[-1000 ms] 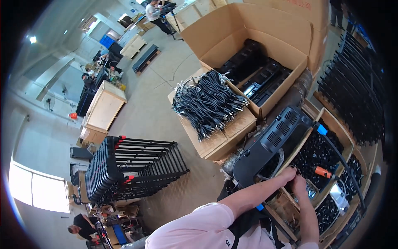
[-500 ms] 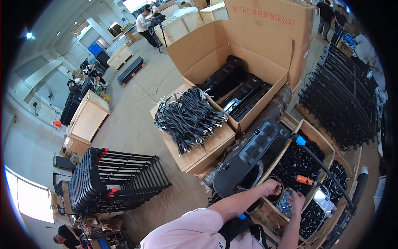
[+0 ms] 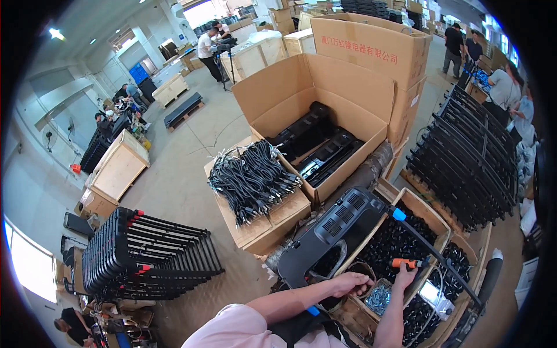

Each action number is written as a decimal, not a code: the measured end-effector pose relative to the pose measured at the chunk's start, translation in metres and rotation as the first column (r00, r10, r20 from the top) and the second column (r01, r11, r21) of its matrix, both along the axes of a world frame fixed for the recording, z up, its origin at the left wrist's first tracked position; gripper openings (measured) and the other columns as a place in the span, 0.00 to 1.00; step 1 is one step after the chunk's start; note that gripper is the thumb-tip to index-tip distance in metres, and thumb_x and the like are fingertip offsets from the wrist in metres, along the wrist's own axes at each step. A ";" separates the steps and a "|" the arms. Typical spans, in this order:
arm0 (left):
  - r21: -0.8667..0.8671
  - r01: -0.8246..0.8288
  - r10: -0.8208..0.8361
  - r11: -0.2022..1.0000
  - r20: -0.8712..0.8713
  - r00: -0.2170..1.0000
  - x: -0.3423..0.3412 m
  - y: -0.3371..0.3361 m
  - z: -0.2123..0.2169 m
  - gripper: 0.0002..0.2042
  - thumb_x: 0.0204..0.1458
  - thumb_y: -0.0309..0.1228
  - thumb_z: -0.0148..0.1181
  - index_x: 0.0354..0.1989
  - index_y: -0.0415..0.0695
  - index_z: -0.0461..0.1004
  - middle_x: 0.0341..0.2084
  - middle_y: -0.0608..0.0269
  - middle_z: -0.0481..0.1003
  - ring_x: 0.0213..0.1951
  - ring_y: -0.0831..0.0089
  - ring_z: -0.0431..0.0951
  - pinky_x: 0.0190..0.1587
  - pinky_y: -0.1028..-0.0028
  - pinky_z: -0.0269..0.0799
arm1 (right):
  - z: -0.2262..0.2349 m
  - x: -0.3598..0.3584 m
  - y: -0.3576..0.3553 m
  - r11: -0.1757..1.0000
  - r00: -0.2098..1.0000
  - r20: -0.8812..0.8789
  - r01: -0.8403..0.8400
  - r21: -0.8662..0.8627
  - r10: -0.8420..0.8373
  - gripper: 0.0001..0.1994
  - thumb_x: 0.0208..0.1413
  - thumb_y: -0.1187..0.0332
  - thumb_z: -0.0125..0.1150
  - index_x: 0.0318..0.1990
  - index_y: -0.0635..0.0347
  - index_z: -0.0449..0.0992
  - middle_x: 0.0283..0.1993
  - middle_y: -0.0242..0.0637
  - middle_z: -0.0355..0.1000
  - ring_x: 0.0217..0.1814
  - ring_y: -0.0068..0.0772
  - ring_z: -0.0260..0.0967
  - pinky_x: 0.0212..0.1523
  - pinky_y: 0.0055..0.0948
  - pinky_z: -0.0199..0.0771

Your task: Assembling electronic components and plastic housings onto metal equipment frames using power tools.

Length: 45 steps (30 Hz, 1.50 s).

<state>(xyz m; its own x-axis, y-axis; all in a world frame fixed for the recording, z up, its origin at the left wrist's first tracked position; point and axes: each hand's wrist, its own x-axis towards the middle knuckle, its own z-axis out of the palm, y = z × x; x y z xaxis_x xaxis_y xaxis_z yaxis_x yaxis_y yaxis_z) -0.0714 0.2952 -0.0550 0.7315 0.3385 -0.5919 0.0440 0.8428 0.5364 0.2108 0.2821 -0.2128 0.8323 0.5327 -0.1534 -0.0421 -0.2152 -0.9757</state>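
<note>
My left hand (image 3: pixel 353 283) is held over a small round container (image 3: pixel 364 269), with fingertips pinched together. Whatever lies between them is too small to make out. Beside it, a small box of silver screws (image 3: pixel 379 297) sits between my two hands. My right hand (image 3: pixel 404 278) is closed around the lower side of an orange-bodied handheld tool (image 3: pixel 402 263) with a dark end. Under the tool, a wooden bin holds many small black parts (image 3: pixel 383 243). A large black plastic housing (image 3: pixel 333 226) lies left of the bin, tilted lengthwise.
A black bar with a blue clip (image 3: pixel 398 214) crosses the bin. A silver box (image 3: pixel 436 298) sits at right. Bundled black cables (image 3: pixel 252 180) lie on a carton beside an open cardboard box (image 3: pixel 348 87). Black frames (image 3: pixel 464 156) are stacked right; folded stands (image 3: pixel 151 249) stand left.
My right hand has come up from beside the screws to the orange tool. My left hand stays pinched near the round container. The whole view has shifted slightly.
</note>
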 end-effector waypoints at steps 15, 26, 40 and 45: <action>-0.026 -0.173 0.174 0.985 0.006 0.985 -0.007 -0.009 0.025 0.13 0.71 0.41 0.52 0.48 0.44 0.75 0.33 0.68 0.76 0.32 0.78 0.76 0.32 0.78 0.73 | 0.066 -0.012 0.009 0.982 0.970 -0.170 -0.155 0.106 0.171 0.25 0.53 0.76 0.74 0.59 0.60 0.74 0.47 0.35 0.78 0.45 0.25 0.75 0.50 0.27 0.78; -0.127 -0.295 0.314 0.947 0.165 0.935 -0.048 0.047 0.027 0.14 0.70 0.34 0.53 0.56 0.38 0.74 0.45 0.56 0.81 0.41 0.69 0.84 0.44 0.71 0.83 | 0.264 -0.084 -0.017 0.922 0.920 0.252 -0.347 0.170 0.300 0.25 0.54 0.76 0.71 0.59 0.64 0.72 0.53 0.46 0.78 0.54 0.34 0.76 0.60 0.34 0.76; -0.506 -0.429 0.580 0.748 0.185 0.793 -0.074 0.133 0.042 0.10 0.66 0.34 0.59 0.49 0.42 0.79 0.31 0.68 0.80 0.31 0.75 0.82 0.36 0.76 0.82 | 0.328 -0.209 0.050 0.842 0.893 0.111 -0.449 0.301 0.436 0.27 0.54 0.74 0.70 0.61 0.64 0.67 0.57 0.55 0.76 0.60 0.44 0.75 0.63 0.41 0.75; -0.517 -0.433 0.580 0.738 0.160 0.799 -0.074 0.143 0.035 0.11 0.67 0.37 0.58 0.47 0.43 0.79 0.29 0.69 0.80 0.29 0.75 0.82 0.33 0.77 0.82 | 0.321 -0.216 0.064 0.862 0.908 0.087 -0.417 0.289 0.410 0.28 0.54 0.73 0.71 0.61 0.64 0.67 0.56 0.54 0.77 0.59 0.42 0.76 0.63 0.40 0.75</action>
<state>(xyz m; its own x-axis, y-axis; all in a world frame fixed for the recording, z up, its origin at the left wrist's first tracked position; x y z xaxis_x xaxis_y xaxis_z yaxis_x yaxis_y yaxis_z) -0.1456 0.4387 -0.0205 0.6850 0.4709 -0.5560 -0.5540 0.8322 0.0223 -0.0054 0.3466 0.1080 0.5268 0.8462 0.0805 0.0094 0.0889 -0.9960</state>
